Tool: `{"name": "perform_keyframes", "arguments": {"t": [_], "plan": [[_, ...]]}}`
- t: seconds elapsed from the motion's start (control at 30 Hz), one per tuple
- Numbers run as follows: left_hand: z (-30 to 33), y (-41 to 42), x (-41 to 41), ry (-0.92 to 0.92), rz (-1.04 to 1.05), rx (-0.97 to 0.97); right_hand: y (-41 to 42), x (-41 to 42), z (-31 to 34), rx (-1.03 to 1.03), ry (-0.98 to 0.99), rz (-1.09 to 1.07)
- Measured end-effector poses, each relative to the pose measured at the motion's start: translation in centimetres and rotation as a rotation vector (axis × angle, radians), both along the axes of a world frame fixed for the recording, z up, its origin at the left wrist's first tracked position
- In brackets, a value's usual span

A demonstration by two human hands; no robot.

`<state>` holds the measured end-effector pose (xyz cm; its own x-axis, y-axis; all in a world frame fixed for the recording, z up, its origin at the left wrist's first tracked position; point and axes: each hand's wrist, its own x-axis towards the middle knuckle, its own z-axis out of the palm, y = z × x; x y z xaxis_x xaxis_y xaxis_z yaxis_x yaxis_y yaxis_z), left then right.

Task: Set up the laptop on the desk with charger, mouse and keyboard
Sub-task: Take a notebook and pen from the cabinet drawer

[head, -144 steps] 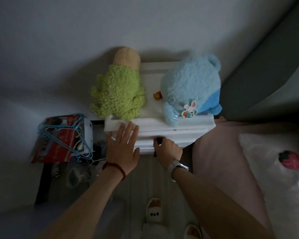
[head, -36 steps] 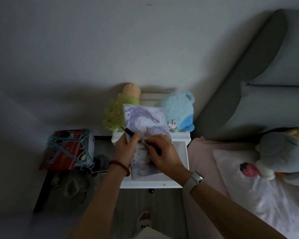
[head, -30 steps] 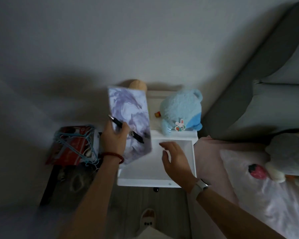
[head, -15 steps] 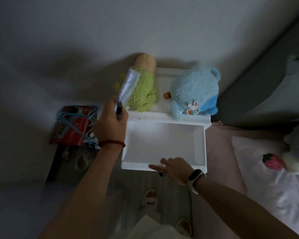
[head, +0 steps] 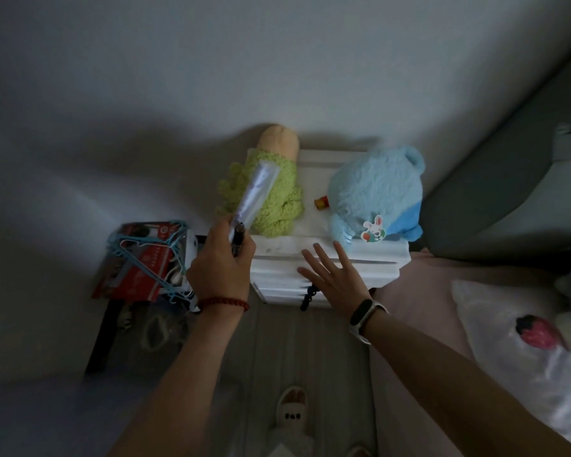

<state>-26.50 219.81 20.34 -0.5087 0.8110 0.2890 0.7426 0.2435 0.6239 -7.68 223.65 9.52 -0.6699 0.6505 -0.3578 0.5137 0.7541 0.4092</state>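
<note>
While left hand (head: 223, 270) is gripping a thin sleeve (head: 256, 192) and pen (head: 237, 240), right hand (head: 332, 280) fingers are lying spread, straight, against the white drawer (head: 277, 277) front; laptop unseen.

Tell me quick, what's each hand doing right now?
Left hand: closed around a pen and a thin book.
Right hand: open, fingers spread flat against the drawer front.
</note>
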Motion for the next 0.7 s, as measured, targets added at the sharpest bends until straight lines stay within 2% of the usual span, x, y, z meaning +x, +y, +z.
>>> {"name": "perform_keyframes", "arguments": {"t": [0.1,0.23,0.3,0.37,0.43,0.53,0.6,0.7], "plan": [[0.0,0.0,0.2,0.002,-0.023,0.013,1.3,-1.2,0.3,0.065,-0.03,-0.019],[0.3,-0.1,0.1,0.018,-0.05,0.019,0.4,-0.9,2.2,-0.013,0.165,-0.07],[0.7,-0.3,0.5,0.009,-0.091,0.005,-1.7,0.5,3.5,-0.04,0.379,-0.217],[1.3,-0.6,1.7,0.017,-0.164,0.02,-4.3,2.5,4.2,-0.212,0.595,-0.406],[2.1,-1.2,3.7,-0.013,-0.236,0.023,-7.2,4.7,5.0,-0.294,0.696,-0.597],[3.0,-2.8,8.1,-0.086,-0.361,0.003,-12.6,8.3,6.9,-0.255,0.949,-0.874],[3.2,-4.4,11.7,-0.128,-0.459,-0.044,-16.4,10.8,8.5,-0.201,1.039,-1.002],[4.6,-9.7,19.7,-0.233,-0.729,-0.133,-24.7,16.8,11.5,-0.024,1.176,-1.279]]}}
